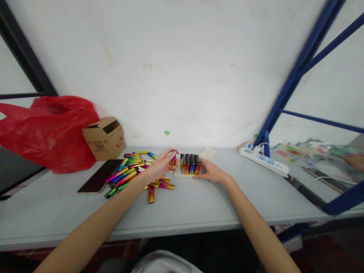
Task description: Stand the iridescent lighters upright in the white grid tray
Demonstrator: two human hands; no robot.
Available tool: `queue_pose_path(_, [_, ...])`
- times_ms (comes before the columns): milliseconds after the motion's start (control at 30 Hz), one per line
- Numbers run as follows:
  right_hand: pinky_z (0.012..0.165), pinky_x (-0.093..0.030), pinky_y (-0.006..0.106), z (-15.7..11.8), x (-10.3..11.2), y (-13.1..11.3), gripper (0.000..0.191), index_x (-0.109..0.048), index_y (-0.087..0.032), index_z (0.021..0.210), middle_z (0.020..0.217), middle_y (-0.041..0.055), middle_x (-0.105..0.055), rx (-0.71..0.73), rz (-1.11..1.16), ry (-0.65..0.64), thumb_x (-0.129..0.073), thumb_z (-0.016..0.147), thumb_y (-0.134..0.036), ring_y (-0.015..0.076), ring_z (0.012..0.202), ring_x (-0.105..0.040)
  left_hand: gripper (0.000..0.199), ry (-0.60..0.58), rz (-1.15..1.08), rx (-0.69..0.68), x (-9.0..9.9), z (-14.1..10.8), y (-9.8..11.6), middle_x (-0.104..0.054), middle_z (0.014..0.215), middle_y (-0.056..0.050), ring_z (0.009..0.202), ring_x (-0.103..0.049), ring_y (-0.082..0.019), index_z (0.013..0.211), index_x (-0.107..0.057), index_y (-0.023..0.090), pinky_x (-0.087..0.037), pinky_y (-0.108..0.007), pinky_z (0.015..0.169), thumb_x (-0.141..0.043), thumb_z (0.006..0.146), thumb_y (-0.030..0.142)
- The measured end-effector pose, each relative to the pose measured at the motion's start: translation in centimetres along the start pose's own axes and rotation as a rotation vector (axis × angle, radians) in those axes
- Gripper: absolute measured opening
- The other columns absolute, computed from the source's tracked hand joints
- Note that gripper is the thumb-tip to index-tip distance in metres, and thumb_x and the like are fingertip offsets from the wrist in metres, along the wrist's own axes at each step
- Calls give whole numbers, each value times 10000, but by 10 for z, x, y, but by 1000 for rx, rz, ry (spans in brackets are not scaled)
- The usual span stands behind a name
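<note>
My left hand [162, 164] pinches one shiny lighter [172, 160] upright at the left end of a white tray [182, 174]. Several lighters [192, 165] with black tops stand in rows in the tray, and one more stands a little apart on their left. My right hand [210, 171] rests against the tray's right end, its thumb at the front corner and its fingers partly hidden behind the lighters. Left of the tray lies a loose pile of metallic, multicoloured lighters [127, 175], partly covered by my left forearm.
A dark phone-like slab [100, 176] lies left of the pile, before a cardboard box [104, 139] and red bag [68, 132]. Behind the tray is a second white tray [208, 154]. A power strip [264, 161] lies right by the blue frame; another person's hand [355, 162] shows far right.
</note>
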State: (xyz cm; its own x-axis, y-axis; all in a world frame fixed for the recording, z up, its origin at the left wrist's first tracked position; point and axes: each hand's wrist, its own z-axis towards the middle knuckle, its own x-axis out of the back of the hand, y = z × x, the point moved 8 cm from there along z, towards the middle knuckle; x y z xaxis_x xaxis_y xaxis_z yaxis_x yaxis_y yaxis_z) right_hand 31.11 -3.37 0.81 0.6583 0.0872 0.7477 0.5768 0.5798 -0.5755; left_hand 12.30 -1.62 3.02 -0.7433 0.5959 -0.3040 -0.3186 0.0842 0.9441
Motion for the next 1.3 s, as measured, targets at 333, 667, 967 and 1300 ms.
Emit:
queue_pose_path(333, [1080, -451, 502, -1, -1, 2, 759, -536, -163, 1374, 1358, 159, -632, 1, -5, 5, -839, 746, -464, 340, 1225, -602, 361, -18, -181, 176, -6, 1, -11, -421, 632, 9, 544, -403, -121, 800, -608, 144, -387, -232, 508, -481, 980, 429])
queue_pose_path(667, [1072, -457, 502, -1, 0, 3, 738, -548, -165, 1359, 1355, 159, -634, -2, -8, 9, -840, 749, -459, 337, 1220, -605, 279, 73, -204, 186, -2, 1, -12, -436, 676, -5, 560, -419, -122, 814, -605, 129, -382, -224, 496, -468, 968, 317])
queue_pose_path(967, [1075, -450, 511, -1, 0, 2, 750, -538, -165, 1366, 1352, 159, -634, -24, -5, 3, -841, 746, -460, 338, 1218, -604, 261, 107, -178, 188, 0, 3, -20, -452, 663, -2, 546, -419, -126, 788, -568, 155, -355, -217, 467, -492, 951, 345])
queue_pose_path(1300, [1068, -457, 505, -1, 0, 2, 724, -549, -144, 1340, 1342, 169, -637, -25, -18, -1, -829, 757, -470, 338, 1209, -609, 218, 150, -89, 150, 6, 3, -17, -389, 612, 25, 511, -370, -115, 713, -552, 163, -326, -216, 456, -498, 873, 301])
